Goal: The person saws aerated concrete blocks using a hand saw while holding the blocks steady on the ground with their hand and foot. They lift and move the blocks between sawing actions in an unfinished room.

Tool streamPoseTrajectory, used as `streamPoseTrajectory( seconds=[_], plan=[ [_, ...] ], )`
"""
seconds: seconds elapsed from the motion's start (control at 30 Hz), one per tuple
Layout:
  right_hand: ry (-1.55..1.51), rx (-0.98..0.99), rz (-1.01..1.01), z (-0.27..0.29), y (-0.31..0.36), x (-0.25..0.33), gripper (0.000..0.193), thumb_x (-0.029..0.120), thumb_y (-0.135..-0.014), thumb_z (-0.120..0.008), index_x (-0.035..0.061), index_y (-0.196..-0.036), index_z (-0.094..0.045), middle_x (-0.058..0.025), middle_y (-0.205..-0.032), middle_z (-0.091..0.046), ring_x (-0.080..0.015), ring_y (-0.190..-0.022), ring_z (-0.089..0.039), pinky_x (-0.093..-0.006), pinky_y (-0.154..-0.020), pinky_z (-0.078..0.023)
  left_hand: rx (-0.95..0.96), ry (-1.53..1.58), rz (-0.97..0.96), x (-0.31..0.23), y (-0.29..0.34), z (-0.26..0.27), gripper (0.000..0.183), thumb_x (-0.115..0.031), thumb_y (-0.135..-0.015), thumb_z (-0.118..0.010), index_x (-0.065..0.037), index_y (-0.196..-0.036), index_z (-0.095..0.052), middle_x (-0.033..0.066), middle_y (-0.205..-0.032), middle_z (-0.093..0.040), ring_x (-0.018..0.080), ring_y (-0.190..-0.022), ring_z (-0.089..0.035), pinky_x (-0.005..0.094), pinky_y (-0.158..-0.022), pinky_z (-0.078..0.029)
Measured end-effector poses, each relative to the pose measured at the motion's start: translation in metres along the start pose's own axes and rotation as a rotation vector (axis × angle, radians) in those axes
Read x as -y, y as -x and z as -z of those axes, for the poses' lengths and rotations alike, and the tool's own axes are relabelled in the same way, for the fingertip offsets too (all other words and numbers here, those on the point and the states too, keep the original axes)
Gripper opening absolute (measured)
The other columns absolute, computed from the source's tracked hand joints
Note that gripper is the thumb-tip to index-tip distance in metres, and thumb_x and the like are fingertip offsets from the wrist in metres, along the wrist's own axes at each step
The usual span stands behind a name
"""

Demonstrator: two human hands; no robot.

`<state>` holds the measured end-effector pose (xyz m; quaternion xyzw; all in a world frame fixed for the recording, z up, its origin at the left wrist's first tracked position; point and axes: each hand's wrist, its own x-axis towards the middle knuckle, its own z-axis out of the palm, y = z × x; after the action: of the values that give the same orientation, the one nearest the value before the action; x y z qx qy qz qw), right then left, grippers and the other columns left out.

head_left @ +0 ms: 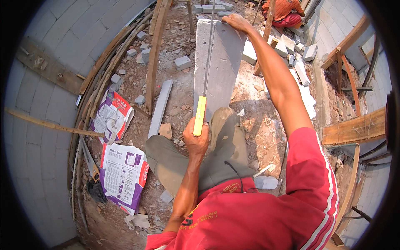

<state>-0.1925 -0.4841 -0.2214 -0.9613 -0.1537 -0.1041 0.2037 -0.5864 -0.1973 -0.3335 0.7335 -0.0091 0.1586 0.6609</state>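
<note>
A tall pale grey lightweight concrete block (225, 62) stands in front of my knees. My left hand (196, 137) is closed around the yellow handle of a handsaw (200, 116). Seen edge-on, its thin blade runs away from me along the block's narrow face and past the far end. How deep the blade sits in the block I cannot tell. With its fingers bent over the far right corner, my right hand (237, 22) grips the block, that arm stretched out. The block's lower end is hidden by my legs.
A long grey block strip (160, 108) lies left of my knees. Printed bags (123, 175) and a second handsaw (89, 160) lie further left. Wooden props (156, 54) stand around. Broken blocks (287, 43) are scattered at the far right, near another person in orange (283, 12).
</note>
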Motion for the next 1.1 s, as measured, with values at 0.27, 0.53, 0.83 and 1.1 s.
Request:
streamPoseTrajectory(
  seconds=[0.27,0.53,0.83,1.1],
  plan=[
    [-0.046,-0.026,-0.066,0.008,0.02,0.028,0.063,0.054,-0.09,-0.049,-0.0047,-0.105,-0.066,-0.0308,-0.105,-0.067,-0.0394,-0.1,-0.065,-0.0451,-0.087,-0.048,-0.019,0.005,-0.055,-0.003,-0.003,-0.002,0.011,-0.004,-0.084,-0.062,0.003,-0.093,-0.062,0.0075,-0.069,-0.057,0.0151,-0.06,-0.052,0.0326,-0.059,-0.046],
    [0.016,-0.075,-0.069,0.001,0.02,0.027,0.068,0.054,-0.089,-0.055,-0.0064,-0.117,-0.065,-0.0319,-0.119,-0.064,-0.0408,-0.115,-0.061,-0.0431,-0.1,-0.046,-0.022,-0.012,-0.042,-0.002,0.0,-0.005,0.01,-0.004,-0.085,-0.062,0.002,-0.093,-0.063,0.0086,-0.068,-0.058,0.0155,-0.06,-0.054,0.0326,-0.059,-0.046],
    [0.023,-0.01,-0.029,0.004,0.014,0.017,0.058,0.049,-0.087,-0.061,-0.0026,-0.112,-0.068,-0.0285,-0.11,-0.068,-0.0399,-0.106,-0.065,-0.044,-0.093,-0.05,-0.035,-0.051,-0.075,-0.008,0.002,-0.01,0.011,-0.003,-0.084,-0.061,0.002,-0.094,-0.063,0.0089,-0.069,-0.057,0.0164,-0.06,-0.053,0.032,-0.059,-0.046],
    [0.023,-0.111,-0.002,-0.006,0.018,0.019,0.049,0.042,-0.086,-0.062,-0.002,-0.107,-0.069,-0.0242,-0.098,-0.071,-0.0347,-0.093,-0.069,-0.0424,-0.085,-0.051,-0.013,-0.068,-0.032,-0.011,-0.002,-0.011,0.012,-0.003,-0.084,-0.061,0.002,-0.094,-0.063,0.006,-0.071,-0.056,0.0135,-0.063,-0.051,0.031,-0.061,-0.045]
  ],
)
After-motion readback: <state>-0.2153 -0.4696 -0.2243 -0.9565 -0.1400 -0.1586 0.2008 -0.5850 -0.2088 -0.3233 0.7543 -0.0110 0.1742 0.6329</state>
